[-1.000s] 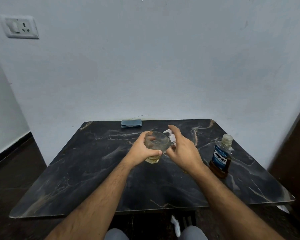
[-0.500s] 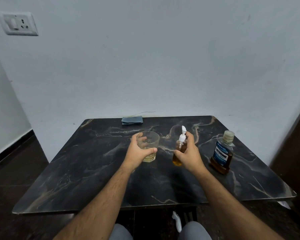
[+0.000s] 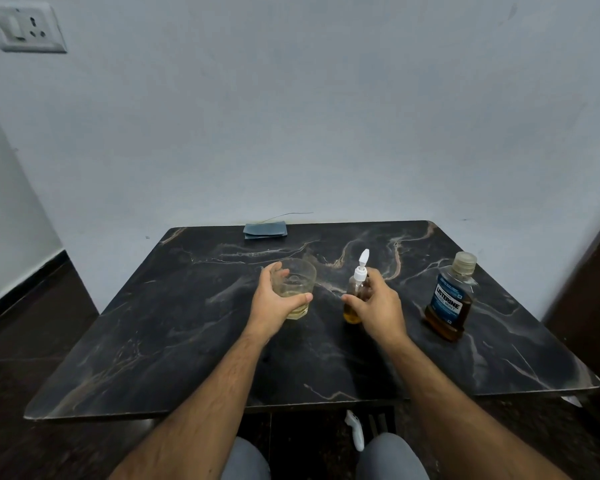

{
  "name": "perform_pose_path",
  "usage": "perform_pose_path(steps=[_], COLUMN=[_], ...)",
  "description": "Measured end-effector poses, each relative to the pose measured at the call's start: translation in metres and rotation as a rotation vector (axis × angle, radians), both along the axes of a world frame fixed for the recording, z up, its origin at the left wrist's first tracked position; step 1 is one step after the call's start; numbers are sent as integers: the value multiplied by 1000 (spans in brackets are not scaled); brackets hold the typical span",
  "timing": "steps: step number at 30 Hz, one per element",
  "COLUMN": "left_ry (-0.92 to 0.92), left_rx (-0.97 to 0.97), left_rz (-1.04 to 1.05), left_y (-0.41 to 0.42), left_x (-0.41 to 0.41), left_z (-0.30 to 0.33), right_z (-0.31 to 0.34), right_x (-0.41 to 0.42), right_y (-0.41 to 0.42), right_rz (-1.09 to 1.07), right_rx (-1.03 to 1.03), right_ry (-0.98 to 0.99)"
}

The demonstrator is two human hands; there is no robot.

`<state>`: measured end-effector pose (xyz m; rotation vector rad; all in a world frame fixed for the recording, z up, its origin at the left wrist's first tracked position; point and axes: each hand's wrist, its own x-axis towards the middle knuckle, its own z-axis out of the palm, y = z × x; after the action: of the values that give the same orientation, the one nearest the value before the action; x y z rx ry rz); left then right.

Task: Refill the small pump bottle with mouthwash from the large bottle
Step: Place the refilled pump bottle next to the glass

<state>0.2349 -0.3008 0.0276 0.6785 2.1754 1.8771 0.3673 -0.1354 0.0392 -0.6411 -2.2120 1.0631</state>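
A small clear pump bottle with a white pump head and amber liquid in its lower part stands upright on the dark marble table. My right hand curls round its right side. My left hand grips a clear glass that holds a little pale yellow liquid and stands on the table, left of the pump bottle. The large mouthwash bottle, with a blue label, a capped top and brown liquid, stands alone at the right.
A folded blue cloth lies at the table's back edge against the white wall. A wall socket is at the upper left. A white object lies on the floor under the table, between my knees.
One second ago both hands held the glass and pump bottle close together. They have moved apart since; the pump bottle now stands right of the glass, and both rest on the table.
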Motion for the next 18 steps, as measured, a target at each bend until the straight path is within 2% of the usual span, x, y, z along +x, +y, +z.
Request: perform_pose_path(steps=[18], left_ry=[26], left_rx=[-69], left_rz=[115], left_y=[78], left_x=[-109], left_z=[0], right_z=[18], right_x=[-115], right_y=[73], right_rz=[-134], right_rx=[22], right_ry=[-34])
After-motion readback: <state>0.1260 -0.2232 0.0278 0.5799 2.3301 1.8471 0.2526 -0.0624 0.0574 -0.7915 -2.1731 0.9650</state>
